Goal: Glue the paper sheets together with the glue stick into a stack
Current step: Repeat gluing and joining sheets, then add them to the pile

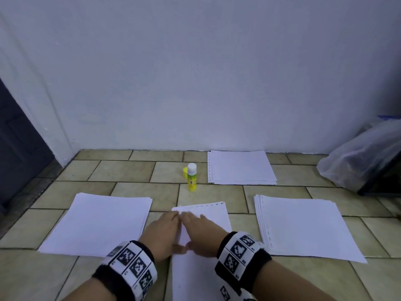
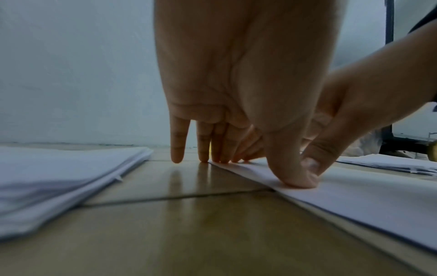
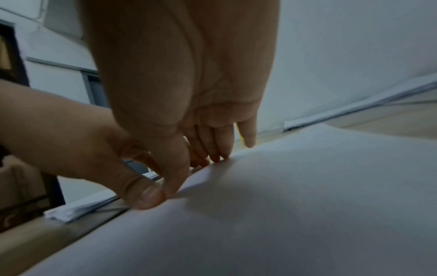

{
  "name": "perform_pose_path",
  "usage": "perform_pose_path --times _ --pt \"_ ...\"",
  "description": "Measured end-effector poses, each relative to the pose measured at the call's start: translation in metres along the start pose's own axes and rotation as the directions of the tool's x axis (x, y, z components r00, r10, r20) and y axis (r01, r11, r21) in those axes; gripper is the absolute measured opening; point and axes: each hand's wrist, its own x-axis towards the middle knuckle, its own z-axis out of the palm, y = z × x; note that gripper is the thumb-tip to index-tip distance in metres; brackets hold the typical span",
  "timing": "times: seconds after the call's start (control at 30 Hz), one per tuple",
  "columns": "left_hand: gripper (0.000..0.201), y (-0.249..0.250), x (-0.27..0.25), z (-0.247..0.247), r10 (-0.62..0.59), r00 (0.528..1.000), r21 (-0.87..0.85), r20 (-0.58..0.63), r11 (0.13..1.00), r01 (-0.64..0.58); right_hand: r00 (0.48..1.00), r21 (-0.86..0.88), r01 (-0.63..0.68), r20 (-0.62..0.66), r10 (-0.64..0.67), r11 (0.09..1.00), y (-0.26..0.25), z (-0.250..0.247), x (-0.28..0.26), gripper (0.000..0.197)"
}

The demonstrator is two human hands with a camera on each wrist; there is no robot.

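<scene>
Paper sheets (image 1: 201, 266) lie directly in front of me on the tiled floor (image 1: 138, 172), a thin white stack whose far edge carries a row of small punched holes. My left hand (image 1: 161, 230) rests flat along its left edge, fingers straight and pressing down, grasping nothing; in the left wrist view the thumb (image 2: 293, 168) pushes onto the paper while the fingertips (image 2: 203, 156) touch down at the sheet's far corner and the tile beside it. My right hand (image 1: 200, 232) lies just beside it, also flat and released, fingers extended on the top sheet, the two thumbs touching at the near side. The top sheet looks smooth and unmarked, slightly bowed in the right wrist view.

To the left sits a plain white pile (image 1: 97, 224), to the right a pile with punched margins (image 1: 303, 227), its sheets fanned at the left edge. Further off, the glue stick (image 1: 192, 177) stands upright, yellow-green with its white tip exposed, its yellow cap (image 1: 185, 171) just behind it. Beyond that, near the wall (image 1: 195, 72), lies another punched pile (image 1: 240, 168). A translucent plastic bag (image 1: 355, 157) slumps at far right.
</scene>
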Motion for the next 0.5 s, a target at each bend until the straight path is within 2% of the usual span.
perform_pose_path --times 0.1,0.3,0.4,0.5 --pt "0.090 0.000 -0.003 -0.003 -0.025 0.999 0.120 0.040 0.993 0.020 0.999 0.034 -0.030 0.038 0.028 0.999 0.006 -0.001 -0.005 0.070" --pt "0.092 -0.002 -0.002 -0.001 -0.037 0.997 0.191 0.064 0.981 0.024 0.959 0.120 -0.279 -0.018 0.283 0.953 0.040 -0.017 -0.028 0.055" --pt "0.089 -0.001 -0.004 0.004 -0.037 0.999 0.193 0.033 0.981 0.030 0.928 0.130 -0.362 -0.041 0.370 0.923 0.052 -0.017 -0.030 0.057" --pt "0.077 0.005 -0.008 0.009 -0.075 0.997 0.206 -0.006 0.976 0.074 0.922 0.082 -0.383 -0.037 0.387 0.920 0.055 -0.017 -0.028 0.065"
